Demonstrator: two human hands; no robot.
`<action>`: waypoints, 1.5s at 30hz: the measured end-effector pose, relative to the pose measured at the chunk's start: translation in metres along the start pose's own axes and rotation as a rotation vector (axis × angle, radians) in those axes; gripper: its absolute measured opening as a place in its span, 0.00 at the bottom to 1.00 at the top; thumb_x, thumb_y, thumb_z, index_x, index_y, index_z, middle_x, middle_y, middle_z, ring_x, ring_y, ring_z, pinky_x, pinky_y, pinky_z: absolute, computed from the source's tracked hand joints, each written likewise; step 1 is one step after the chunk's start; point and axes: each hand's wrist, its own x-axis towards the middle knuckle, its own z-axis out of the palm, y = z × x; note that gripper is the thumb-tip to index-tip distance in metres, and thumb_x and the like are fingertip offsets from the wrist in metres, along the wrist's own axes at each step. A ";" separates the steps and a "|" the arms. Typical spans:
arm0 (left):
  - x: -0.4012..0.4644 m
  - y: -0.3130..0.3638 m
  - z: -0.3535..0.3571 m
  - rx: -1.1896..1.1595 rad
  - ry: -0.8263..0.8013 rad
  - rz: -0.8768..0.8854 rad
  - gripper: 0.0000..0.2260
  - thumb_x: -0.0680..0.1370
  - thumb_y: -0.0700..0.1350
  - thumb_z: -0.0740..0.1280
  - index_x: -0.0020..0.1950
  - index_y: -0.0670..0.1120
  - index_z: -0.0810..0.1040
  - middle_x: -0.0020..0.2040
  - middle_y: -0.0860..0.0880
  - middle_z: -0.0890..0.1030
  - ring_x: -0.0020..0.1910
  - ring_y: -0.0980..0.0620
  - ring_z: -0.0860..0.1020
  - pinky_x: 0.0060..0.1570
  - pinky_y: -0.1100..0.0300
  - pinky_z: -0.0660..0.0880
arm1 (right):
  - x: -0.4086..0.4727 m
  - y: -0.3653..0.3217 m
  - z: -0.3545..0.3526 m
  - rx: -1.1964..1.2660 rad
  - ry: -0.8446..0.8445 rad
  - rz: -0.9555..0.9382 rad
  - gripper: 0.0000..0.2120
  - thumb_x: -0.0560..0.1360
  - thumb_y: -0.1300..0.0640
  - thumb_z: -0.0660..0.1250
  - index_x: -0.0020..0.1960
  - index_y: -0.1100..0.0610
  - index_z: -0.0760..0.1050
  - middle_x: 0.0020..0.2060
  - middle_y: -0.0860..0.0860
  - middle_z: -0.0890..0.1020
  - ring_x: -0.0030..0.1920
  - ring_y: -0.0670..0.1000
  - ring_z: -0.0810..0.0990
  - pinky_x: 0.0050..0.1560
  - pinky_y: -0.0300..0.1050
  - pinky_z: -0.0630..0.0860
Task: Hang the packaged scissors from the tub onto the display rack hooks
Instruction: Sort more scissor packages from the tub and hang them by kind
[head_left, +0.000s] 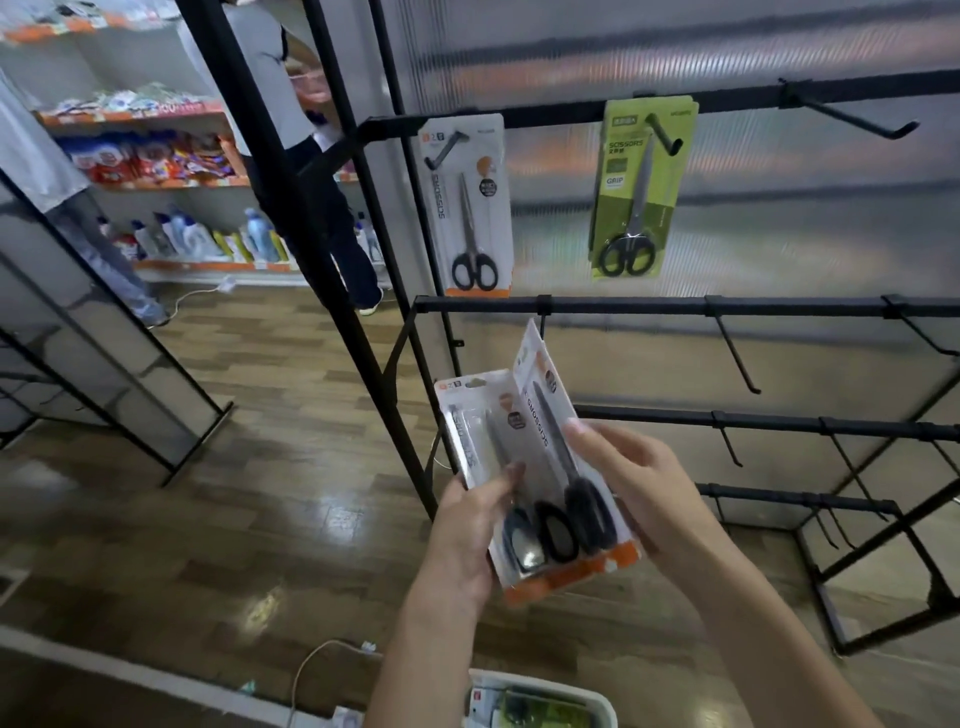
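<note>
At the bottom edge of the view stands a white tub (545, 699), and inside it lie more packs, one of them green. Above the tub, both hands are raised in front of the display rack (675, 306). The left hand (467, 525) holds a white pack of scissors (480, 447) with an orange bottom strip; its thumb lies on the front of the pack and the fingers are curled behind. The right hand (639, 483) grips a second white pack (558, 441) from the right side, the thumb pressed on its front. The two packs overlap at their lower ends, and the second one is tilted with its top toward the second bar of the rack, just under a hook clip there.

Farther up, on the top bar of the rack, two packs hang already: a white hung pack (470, 208) near the left end, and a green hung pack (641, 182) to its right. One bare hook (852, 117) sticks out further right on the same bar.

Behind the rack, at the left, are store shelves (150, 182) with bottles and packets, and a person (306, 156) stands there.
</note>
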 end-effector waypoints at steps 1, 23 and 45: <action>-0.002 0.001 0.001 0.010 0.015 0.003 0.28 0.72 0.49 0.77 0.72 0.48 0.79 0.60 0.42 0.87 0.63 0.38 0.84 0.66 0.34 0.78 | -0.001 0.000 0.000 -0.032 0.000 -0.004 0.25 0.72 0.37 0.74 0.63 0.52 0.82 0.54 0.51 0.87 0.54 0.53 0.87 0.53 0.55 0.84; -0.008 0.047 -0.041 -0.198 0.104 0.149 0.14 0.79 0.35 0.71 0.64 0.43 0.83 0.57 0.39 0.88 0.55 0.38 0.87 0.48 0.43 0.86 | 0.017 -0.040 0.038 -0.154 0.142 -0.218 0.05 0.78 0.59 0.73 0.54 0.57 0.84 0.42 0.56 0.88 0.44 0.61 0.88 0.44 0.60 0.85; 0.024 0.069 -0.063 -0.070 0.155 0.191 0.23 0.70 0.47 0.77 0.63 0.41 0.82 0.55 0.37 0.87 0.55 0.35 0.85 0.58 0.40 0.82 | 0.114 -0.096 0.079 -0.089 0.284 -0.275 0.08 0.82 0.51 0.68 0.56 0.54 0.81 0.46 0.51 0.88 0.45 0.52 0.88 0.48 0.56 0.86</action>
